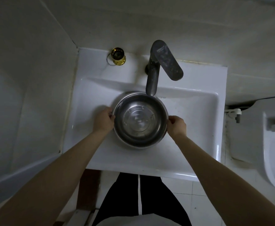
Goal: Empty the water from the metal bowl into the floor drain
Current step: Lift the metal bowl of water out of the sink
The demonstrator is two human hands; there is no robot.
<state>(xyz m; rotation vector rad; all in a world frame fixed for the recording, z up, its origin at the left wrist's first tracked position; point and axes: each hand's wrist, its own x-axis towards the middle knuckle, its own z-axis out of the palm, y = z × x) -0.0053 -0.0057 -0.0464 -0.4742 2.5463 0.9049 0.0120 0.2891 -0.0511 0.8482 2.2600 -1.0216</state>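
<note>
A round metal bowl [140,119] sits in the white sink [198,115], just below the spout of the dark tap [158,66]. Clear water seems to lie in the bowl, and its ringed bottom shows through. My left hand [103,119] grips the bowl's left rim with curled fingers. My right hand [177,124] pinches the right rim, thumb on top. The bowl looks level. No floor drain is in view.
A small gold cup [118,56] stands on the sink's back ledge at the left. Tiled walls close in at the back and left. A white toilet [274,144] is at the right. White floor tiles [179,193] and dark trousers show below the sink's front edge.
</note>
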